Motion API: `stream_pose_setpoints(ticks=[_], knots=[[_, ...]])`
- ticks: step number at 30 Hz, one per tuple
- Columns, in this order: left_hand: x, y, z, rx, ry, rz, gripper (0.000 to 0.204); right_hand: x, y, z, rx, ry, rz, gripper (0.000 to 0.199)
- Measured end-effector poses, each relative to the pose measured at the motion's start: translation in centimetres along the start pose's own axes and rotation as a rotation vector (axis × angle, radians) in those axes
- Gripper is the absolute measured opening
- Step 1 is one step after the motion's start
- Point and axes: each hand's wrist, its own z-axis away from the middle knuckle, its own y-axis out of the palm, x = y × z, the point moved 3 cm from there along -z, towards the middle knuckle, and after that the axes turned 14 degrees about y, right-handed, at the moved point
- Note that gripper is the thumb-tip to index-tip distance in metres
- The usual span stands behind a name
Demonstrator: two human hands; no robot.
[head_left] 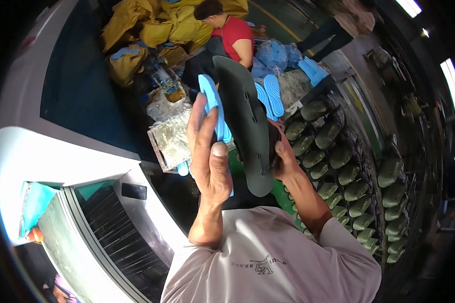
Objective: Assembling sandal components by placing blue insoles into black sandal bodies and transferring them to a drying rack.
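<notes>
In front of my chest, my left hand [208, 159] holds a light-blue shoe sole [215, 106] on edge, with the fingers pointing up along it. Just right of it stands a long dark grey shoe sole [245, 121], its broad flat face toward me and short slits along its middle. My right hand [284, 155] grips that dark sole from its right side; the sole hides part of the fingers. What lies behind the dark sole is mostly hidden.
To the right, racks hold several dark green shoe lasts [349, 174]. Ahead, more blue soles [270, 96] lie on a worn bench [290, 87]. A person in red [238, 38] sits near yellow sacks [179, 25]. A white machine [60, 151] with a slatted opening stands left.
</notes>
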Motion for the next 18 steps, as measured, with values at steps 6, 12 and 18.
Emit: stream_pose_setpoints(ticks=[6,12,18], knots=[[0.3,-1.4,-0.2,-0.009,0.05,-0.003,0.056,-0.5,0.7,-1.1,0.034,0.066,-0.055,0.106],[0.7,-0.6,-0.5,0.063,-0.017,-0.045,0.054,0.2,0.9,-1.3,-0.082,0.036,0.065,0.106],[4.0,2.3,-1.1,0.1,-0.157,0.006,0.054,-0.1,-0.3,-2.8,-0.181,0.058,-0.023,0.088]])
